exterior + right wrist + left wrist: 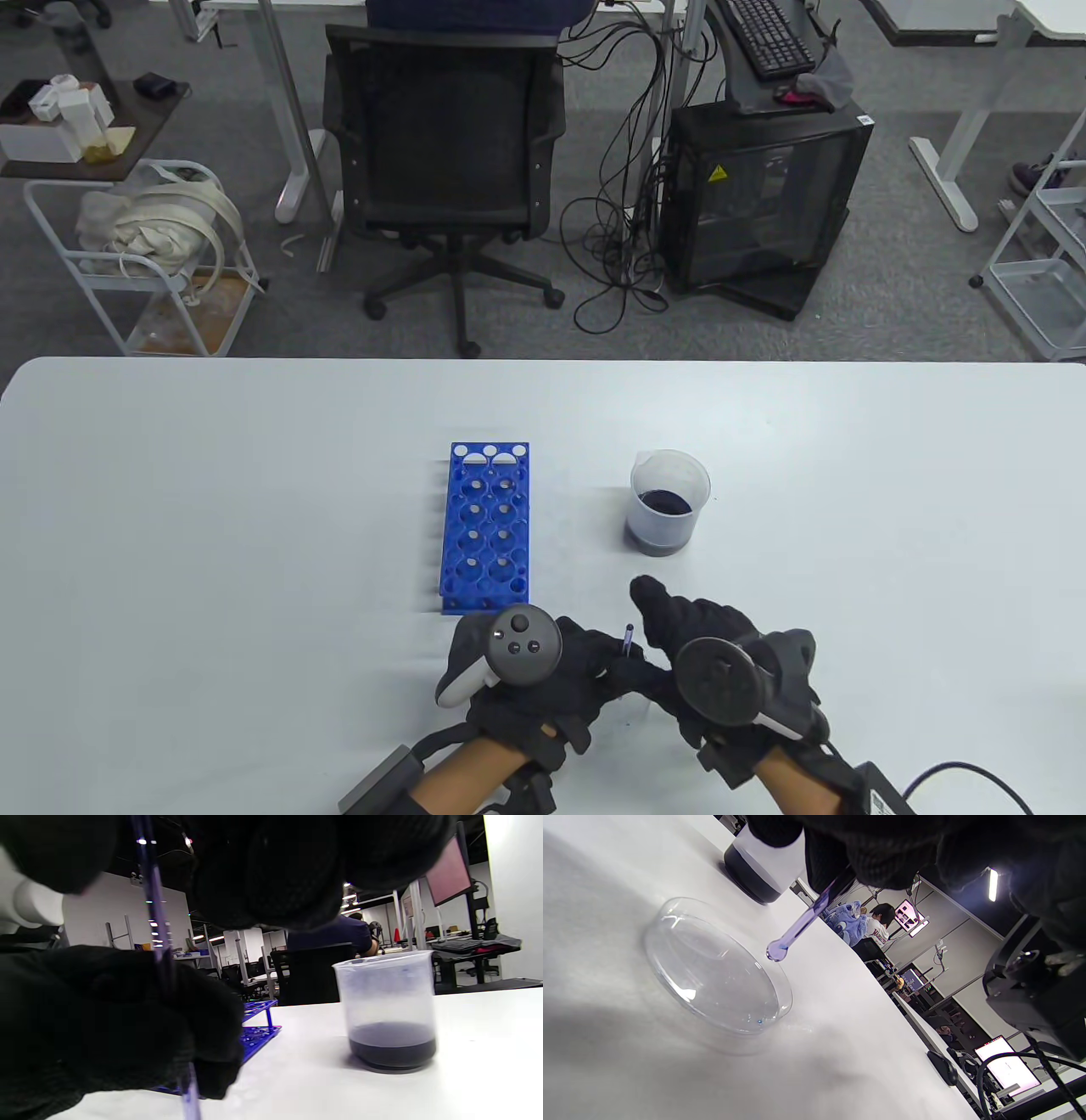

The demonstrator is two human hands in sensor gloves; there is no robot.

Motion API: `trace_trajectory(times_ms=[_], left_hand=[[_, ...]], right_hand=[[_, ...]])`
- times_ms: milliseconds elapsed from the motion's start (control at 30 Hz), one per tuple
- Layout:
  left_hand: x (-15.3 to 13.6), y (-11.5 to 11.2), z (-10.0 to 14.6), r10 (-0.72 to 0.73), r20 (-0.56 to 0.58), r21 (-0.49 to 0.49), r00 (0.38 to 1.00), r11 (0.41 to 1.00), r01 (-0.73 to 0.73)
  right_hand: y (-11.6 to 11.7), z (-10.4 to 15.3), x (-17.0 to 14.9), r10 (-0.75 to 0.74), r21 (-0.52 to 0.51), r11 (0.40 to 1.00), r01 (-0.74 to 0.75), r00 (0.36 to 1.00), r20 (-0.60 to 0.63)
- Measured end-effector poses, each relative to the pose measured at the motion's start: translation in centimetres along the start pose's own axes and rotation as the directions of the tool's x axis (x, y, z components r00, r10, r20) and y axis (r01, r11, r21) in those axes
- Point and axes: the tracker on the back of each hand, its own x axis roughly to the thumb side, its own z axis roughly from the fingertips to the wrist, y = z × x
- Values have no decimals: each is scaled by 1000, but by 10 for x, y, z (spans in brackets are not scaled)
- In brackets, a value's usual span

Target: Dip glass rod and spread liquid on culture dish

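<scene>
My left hand (607, 671) grips a glass rod (801, 923) wet with purple liquid. The rod slants down, and its rounded tip hangs just above the far rim of a clear, shallow culture dish (712, 976) on the white table. The rod's top end (629, 635) sticks up between my two hands. In the right wrist view the rod (155, 912) runs down through my left hand's fingers (127, 1018). My right hand (670, 632) hovers beside it with its fingers stretched forward and holds nothing. A plastic beaker (669, 503) of dark liquid stands just beyond my hands. In the table view my hands hide the dish.
A blue test-tube rack (488, 526) with no tubes in it stands left of the beaker, right in front of my left hand. The white table (212, 526) stretches wide on both sides. An office chair and a computer case stand beyond the far edge.
</scene>
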Motion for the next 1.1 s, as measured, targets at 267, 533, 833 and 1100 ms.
trace_trajectory(times_ms=[267, 533, 833, 1100], left_hand=[[-16, -2, 3, 69, -11, -35, 998, 997, -69], [-30, -18, -12, -334, -87, -266, 938, 916, 302], [-43, -30, -25, -283, -136, -356, 949, 908, 220], [-49, -35, -26, -272, -164, -414, 948, 891, 185]], right_hand=[[10, 10, -16, -225, -53, 973, 224, 974, -11], [-24, 15, -50, -359, -188, 919, 346, 933, -35], [-60, -42, -95, -399, -381, 869, 315, 902, -162], [10, -103, -142, -247, -230, 960, 161, 873, -421]])
